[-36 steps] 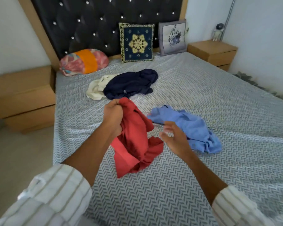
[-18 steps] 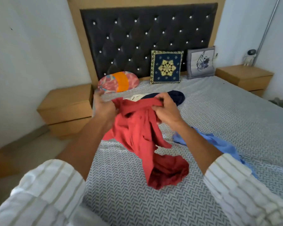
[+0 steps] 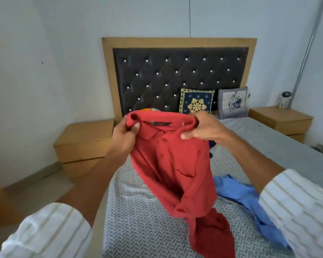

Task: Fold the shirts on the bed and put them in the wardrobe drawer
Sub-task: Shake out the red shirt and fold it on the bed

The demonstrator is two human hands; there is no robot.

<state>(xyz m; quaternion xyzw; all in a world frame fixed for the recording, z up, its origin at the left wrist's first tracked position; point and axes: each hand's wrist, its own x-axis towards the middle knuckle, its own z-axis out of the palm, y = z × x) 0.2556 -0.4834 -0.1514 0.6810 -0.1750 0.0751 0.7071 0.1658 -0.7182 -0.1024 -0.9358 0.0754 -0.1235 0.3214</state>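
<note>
I hold a red polo shirt [image 3: 173, 164] up over the bed [image 3: 142, 224] by its collar. My left hand [image 3: 124, 135] grips the collar's left end and my right hand [image 3: 203, 127] grips its right end. The shirt hangs down crumpled, its hem trailing at the bottom of the view. A light blue shirt [image 3: 250, 203] lies bunched on the bed at the right, partly under my right sleeve. A sliver of a dark navy garment [image 3: 212, 144] shows behind my right wrist. No wardrobe is in view.
A black tufted headboard [image 3: 175, 75] stands behind. Two cushions [image 3: 197, 101] lean on it. Wooden nightstands flank the bed, left [image 3: 84, 140] and right [image 3: 282, 120]. A bolster pillow [image 3: 147, 109] peeks over the red shirt. Floor runs along the bed's left side.
The red shirt has risen from the bed. My right hand, empty a second ago, now holds the collar with the left, and the collar is stretched between them. The view has tilted up.
</note>
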